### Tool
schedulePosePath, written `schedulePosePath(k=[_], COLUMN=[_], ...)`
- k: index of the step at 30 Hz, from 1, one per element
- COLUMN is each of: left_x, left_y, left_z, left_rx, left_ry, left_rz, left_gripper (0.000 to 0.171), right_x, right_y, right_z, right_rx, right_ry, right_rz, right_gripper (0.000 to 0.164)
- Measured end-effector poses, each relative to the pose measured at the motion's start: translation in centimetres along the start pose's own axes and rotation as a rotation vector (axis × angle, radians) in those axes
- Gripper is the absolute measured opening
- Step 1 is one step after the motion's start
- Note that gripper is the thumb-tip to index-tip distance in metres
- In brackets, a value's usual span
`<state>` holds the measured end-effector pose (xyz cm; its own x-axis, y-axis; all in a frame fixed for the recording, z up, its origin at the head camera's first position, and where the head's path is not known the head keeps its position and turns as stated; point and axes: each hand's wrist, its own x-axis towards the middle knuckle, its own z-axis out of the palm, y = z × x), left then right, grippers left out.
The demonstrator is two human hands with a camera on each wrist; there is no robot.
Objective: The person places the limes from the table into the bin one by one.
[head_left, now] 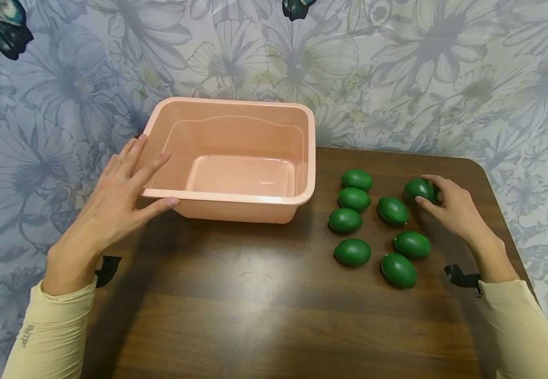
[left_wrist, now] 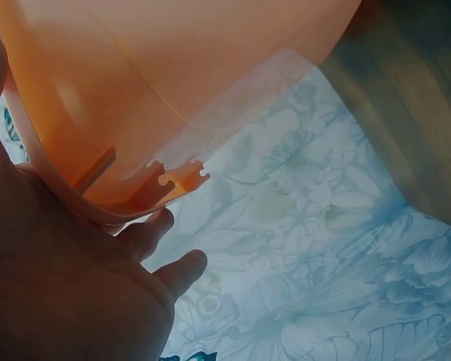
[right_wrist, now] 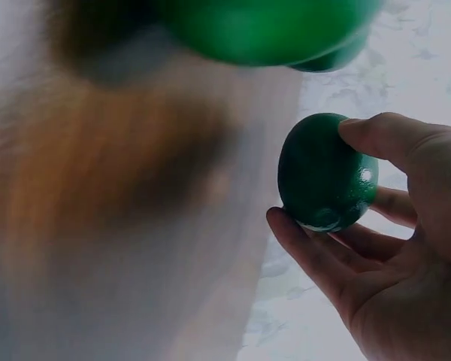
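Note:
A pink plastic tub [head_left: 236, 198] stands at the back of the wooden table, with nothing inside it. My left hand [head_left: 115, 197] rests over its front left corner, fingers spread and thumb along the front rim. From the left wrist, two fingertips [left_wrist: 184, 272] of that hand show beyond the tub's rim. At the table's right side, my right hand [head_left: 456, 205] holds a glossy green lime [head_left: 418, 189] between thumb and fingers. The right wrist view has the thumb on one side of this lime [right_wrist: 319, 173] and the fingers curled round the other.
Several more green limes [head_left: 353, 252] lie loosely grouped between the tub and my right hand. The brown tabletop [head_left: 255, 316] has a rounded corner at the back right. Behind it hangs a flower-patterned wall covering [head_left: 397, 79].

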<state>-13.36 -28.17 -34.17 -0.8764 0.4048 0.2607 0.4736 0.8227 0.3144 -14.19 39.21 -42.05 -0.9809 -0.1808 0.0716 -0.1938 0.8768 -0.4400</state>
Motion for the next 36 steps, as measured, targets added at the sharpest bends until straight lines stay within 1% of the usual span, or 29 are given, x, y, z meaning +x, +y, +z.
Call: schedulePosePath(k=[5,13,16,21,30,36], left_x=[0.0,-0.1,0.0,0.0,0.1,0.5], left_y=[0.0,0.4,0.4,0.3,0.3,0.5], left_z=[0.0,-0.2,-0.2,-0.2,-0.1,0.1], left_rx=[-0.008,-0.021,-0.024,-0.021,-0.015,-0.004], left_ry=[-0.003,-0.042,-0.040,-0.036,-0.043,-0.032], left_rz=[0.001,-0.091,-0.091,-0.085,-0.096,-0.073], left_gripper=[0.084,0.087,0.087,0.087,0.093,0.094], right_x=[1.0,3.0,3.8,4.9,7.2,8.6], right_y=[-1.6,-5.9,-7.6,-10.0,-13.1,-15.2], right_z=[-1.0,-2.6,-3.1,-3.6,-3.9,-3.8], right_rx=[0.002,0.047,0.078,0.094,0.111,0.146], right_ry=[0.043,0.064,0.054,0.048,0.083,0.141], right_rz=[-0.047,-0.094,-0.122,-0.171,-0.256,-0.297], right_gripper=[0.060,0.060,0.061,0.060,0.057,0.057])
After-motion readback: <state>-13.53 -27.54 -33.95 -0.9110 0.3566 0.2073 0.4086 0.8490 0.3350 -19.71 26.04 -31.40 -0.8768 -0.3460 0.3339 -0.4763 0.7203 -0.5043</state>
